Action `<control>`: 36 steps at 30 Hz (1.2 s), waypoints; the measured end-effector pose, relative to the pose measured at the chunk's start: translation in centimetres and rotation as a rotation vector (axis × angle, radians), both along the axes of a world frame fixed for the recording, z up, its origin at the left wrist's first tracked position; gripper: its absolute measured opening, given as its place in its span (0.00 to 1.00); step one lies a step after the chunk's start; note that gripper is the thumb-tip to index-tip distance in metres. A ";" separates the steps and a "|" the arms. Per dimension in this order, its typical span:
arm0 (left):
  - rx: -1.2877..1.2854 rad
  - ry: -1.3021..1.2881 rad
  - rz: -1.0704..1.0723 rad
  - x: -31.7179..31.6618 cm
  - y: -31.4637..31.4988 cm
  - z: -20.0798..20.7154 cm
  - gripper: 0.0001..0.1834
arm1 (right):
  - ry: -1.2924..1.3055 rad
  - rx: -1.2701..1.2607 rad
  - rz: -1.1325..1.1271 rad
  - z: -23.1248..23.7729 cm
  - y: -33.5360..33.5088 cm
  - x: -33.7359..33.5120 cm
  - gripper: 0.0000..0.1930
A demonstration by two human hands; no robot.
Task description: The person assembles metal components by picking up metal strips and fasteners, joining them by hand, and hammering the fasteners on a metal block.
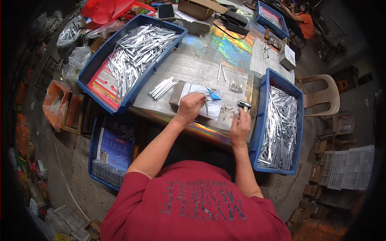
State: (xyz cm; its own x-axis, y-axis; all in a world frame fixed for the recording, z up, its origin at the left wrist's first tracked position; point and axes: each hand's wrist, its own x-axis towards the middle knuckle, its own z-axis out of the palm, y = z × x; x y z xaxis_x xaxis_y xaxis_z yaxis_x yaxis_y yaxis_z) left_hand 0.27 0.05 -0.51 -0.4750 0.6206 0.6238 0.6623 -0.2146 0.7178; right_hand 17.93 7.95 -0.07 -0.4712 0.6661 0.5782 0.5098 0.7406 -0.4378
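Observation:
My left hand (191, 107) is closed in a pinch on a thin metal rod (206, 106). It holds the rod upright over a paper-covered block (194, 90), beside a small blue piece (213, 94). To its right, my right hand (241, 127) is closed round the handle of a small hammer (244, 105), whose dark head is raised beyond the fingers. Small metal parts (228, 109) lie loose between the two hands. A row of silver rods (162, 88) rests left of the block, and two more rods (221, 72) lie farther back.
Blue trays of silver rods stand left (132, 90) and right (263, 120) of the work spot. A lower blue bin (91, 152) sits at the left. Beyond the right tray is a plastic chair (327, 90). Another person (304, 25) sits at the far right.

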 end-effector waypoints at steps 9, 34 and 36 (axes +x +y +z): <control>-0.004 0.026 -0.011 0.0 0.1 0.2 0.06 | -0.313 -0.327 -0.302 -1.7 1.3 3.5 0.20; 0.010 0.035 0.000 0.0 -0.1 0.4 0.04 | 0.139 -0.155 0.384 12.6 -3.9 0.1 0.23; 0.011 0.036 0.000 0.3 0.0 0.3 0.04 | -0.218 -0.121 0.464 10.0 -2.7 -0.2 0.23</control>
State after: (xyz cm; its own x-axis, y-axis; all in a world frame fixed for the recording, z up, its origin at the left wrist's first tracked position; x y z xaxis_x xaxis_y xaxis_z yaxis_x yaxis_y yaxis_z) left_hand 0.55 0.10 -0.19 -0.4520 0.6133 0.6477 0.6880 -0.2224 0.6908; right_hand 17.75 5.24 9.95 -0.8330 0.4150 0.3659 0.2291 0.8607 -0.4547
